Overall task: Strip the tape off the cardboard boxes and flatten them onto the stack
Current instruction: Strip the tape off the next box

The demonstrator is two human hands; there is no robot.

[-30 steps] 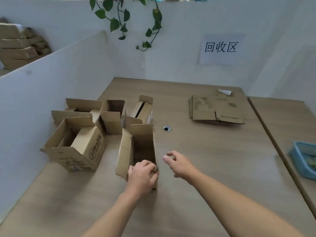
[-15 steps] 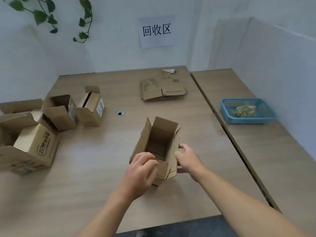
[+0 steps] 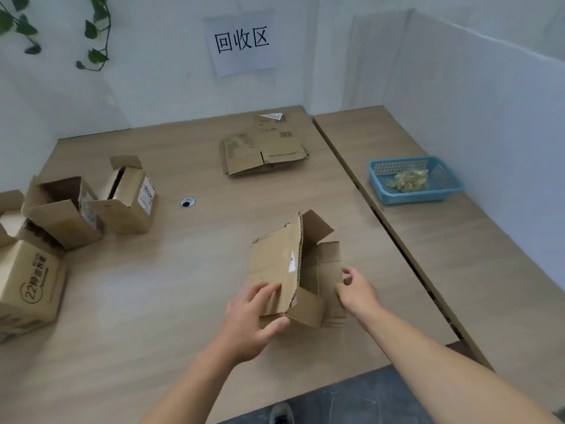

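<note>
A small brown cardboard box (image 3: 276,264) with its flaps open lies tipped on its side near the table's front edge. My left hand (image 3: 255,316) grips its near end, fingers over the top panel and thumb underneath. At the box's right flap, my right hand (image 3: 357,290) touches the cardboard with its fingers curled. The stack of flattened boxes (image 3: 263,151) lies at the back of the table, apart from both hands.
Several open boxes stand at the left: one by the cable hole (image 3: 130,197), another (image 3: 59,212) beside it, a printed one (image 3: 29,289) at the edge. A blue basket (image 3: 414,180) with crumpled tape sits on the right table. White partitions enclose the tables.
The box has come from the left group to the front middle and tipped from upright onto its side. My right hand has reached its right flap. The view swung right.
</note>
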